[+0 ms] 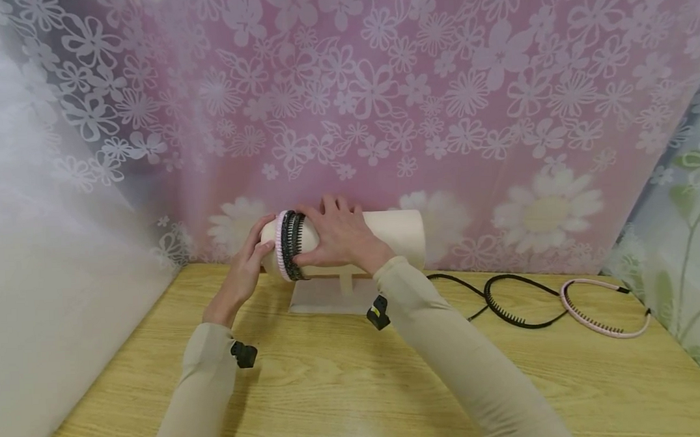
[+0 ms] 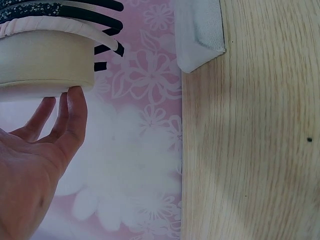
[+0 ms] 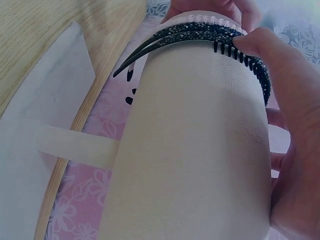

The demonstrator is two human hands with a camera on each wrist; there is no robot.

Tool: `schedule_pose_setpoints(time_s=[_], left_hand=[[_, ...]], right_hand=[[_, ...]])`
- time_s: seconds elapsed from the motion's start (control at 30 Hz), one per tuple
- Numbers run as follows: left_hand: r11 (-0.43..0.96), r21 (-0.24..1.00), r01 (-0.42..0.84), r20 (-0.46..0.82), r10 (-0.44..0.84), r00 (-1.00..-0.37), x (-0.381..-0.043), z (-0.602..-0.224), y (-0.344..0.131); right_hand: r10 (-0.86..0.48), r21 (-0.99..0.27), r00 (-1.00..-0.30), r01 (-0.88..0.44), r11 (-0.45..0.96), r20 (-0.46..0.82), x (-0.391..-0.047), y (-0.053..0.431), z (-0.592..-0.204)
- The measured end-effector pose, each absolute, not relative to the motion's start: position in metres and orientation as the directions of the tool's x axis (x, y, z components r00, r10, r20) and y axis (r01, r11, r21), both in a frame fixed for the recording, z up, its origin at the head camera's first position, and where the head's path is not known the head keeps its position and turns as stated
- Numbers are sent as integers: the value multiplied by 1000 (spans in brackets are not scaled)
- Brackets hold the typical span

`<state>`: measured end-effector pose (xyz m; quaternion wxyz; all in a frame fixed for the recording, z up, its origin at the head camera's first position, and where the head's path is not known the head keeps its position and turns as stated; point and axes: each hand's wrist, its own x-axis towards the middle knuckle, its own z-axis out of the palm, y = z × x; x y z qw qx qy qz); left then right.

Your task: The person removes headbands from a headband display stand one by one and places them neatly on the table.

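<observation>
A cream cylindrical headband stand (image 1: 394, 236) stands near the back of the table. Round its left end sit a pink headband (image 1: 280, 247) and two black glittery toothed headbands (image 1: 292, 247), side by side. My left hand (image 1: 243, 272) rests against the stand's left end; its fingertips (image 2: 76, 95) touch the end face in the left wrist view. From above, my right hand (image 1: 345, 238) reaches over the roll. Its thumb (image 3: 255, 42) presses the edge of the nearer black headband, while the other fingers go behind the roll, partly hidden.
On the table's right lie two black headbands (image 1: 525, 327) and a pink toothed headband (image 1: 601, 331), overlapping in a row. The stand's pale base (image 1: 318, 297) is on the wooden table (image 1: 333, 375). A pink flowered curtain (image 1: 369, 113) hangs right behind.
</observation>
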<state>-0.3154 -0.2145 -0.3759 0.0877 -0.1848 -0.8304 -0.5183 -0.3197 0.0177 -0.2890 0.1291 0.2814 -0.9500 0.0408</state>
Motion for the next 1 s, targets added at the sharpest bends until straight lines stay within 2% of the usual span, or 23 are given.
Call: schedule_pose_setpoints(time_s=[1.0], left_hand=[[398,827,396,338,211,-917,-312,-373,-212]], right_hand=[[-519,-17,-802,-548,836,297,-318,19,-291]])
